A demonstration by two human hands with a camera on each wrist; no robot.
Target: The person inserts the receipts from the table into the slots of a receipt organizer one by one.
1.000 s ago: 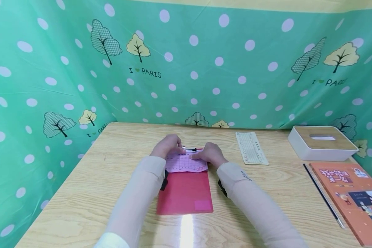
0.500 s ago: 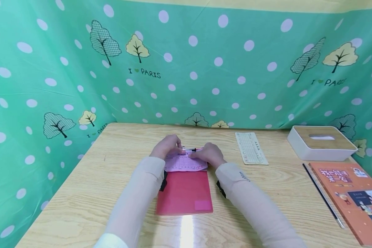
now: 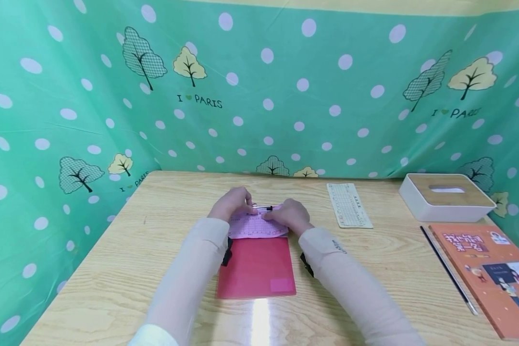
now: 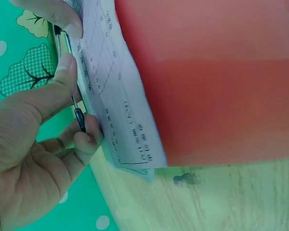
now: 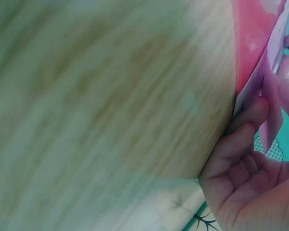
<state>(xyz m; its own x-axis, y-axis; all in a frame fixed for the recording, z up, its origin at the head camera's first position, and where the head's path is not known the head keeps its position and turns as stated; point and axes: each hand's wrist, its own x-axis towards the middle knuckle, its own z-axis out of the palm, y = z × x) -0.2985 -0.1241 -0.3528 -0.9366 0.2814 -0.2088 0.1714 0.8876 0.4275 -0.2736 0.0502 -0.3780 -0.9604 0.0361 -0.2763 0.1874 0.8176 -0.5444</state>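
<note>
A red folder [image 3: 255, 266] lies on the table in front of me. Over its far end spread pink printed sheets [image 3: 257, 227], marked with a ruled grid. Just beyond them shows a metal clip [image 3: 265, 208] with black tips. My left hand [image 3: 232, 204] is at the clip's left end; in the left wrist view its thumb and fingers close round the wire, with one black tip [image 4: 80, 120] against a fingertip. My right hand [image 3: 290, 215] pinches the sheets near their far right edge, thumb on top and fingers behind, as the right wrist view shows.
A pale printed sheet [image 3: 349, 205] lies to the right at the back. Farther right stands a white tissue box [image 3: 437, 211] with a wooden lid. An orange book [image 3: 471, 274] and a dark pencil [image 3: 447, 269] lie near the right edge. A green curtain [image 3: 268, 96] hangs behind the table.
The pink sheets have slid slightly away from me, toward the clip, covering the red strip that showed beside it. Both hands stay at nearly the same places.
</note>
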